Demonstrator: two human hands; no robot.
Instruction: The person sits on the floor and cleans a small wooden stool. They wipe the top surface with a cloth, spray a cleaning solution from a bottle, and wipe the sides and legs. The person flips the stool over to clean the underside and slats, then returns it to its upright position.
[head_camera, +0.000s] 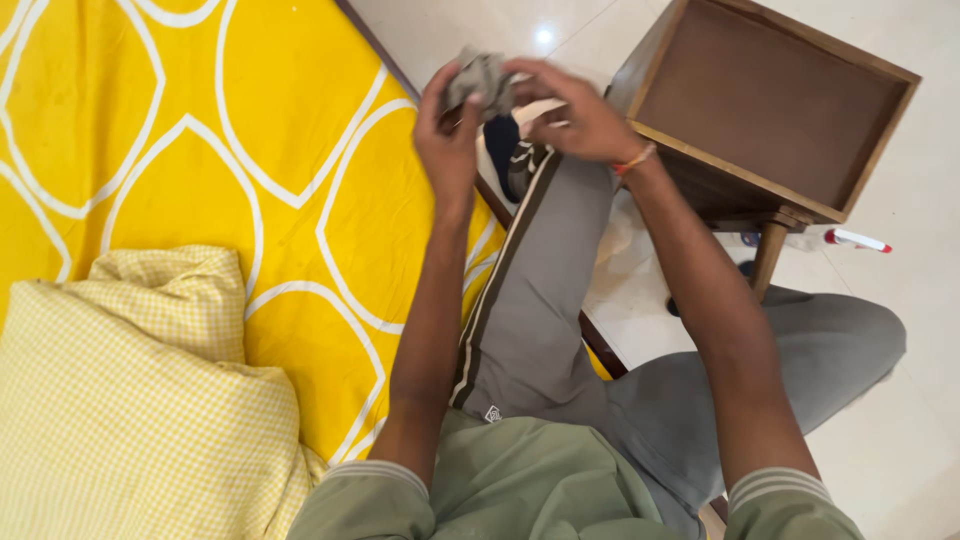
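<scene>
Seated person's left hand (447, 140) and right hand (580, 120) both pinch a crumpled grey cloth (480, 78), still bunched, just right of the yellow bed (250, 150); wooden drawer (770, 110) beyond.

Both forearms reach forward over the raised knee (540, 200), bare from the pushed-up sleeves. The left hand (450, 135) and right hand (575, 115) meet above that knee, fingers curled and pinching, palms turned towards each other.

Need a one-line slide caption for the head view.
Seated on a yellow patterned bed, both hands, left hand and right hand, grip a crumpled grey cloth.
</scene>
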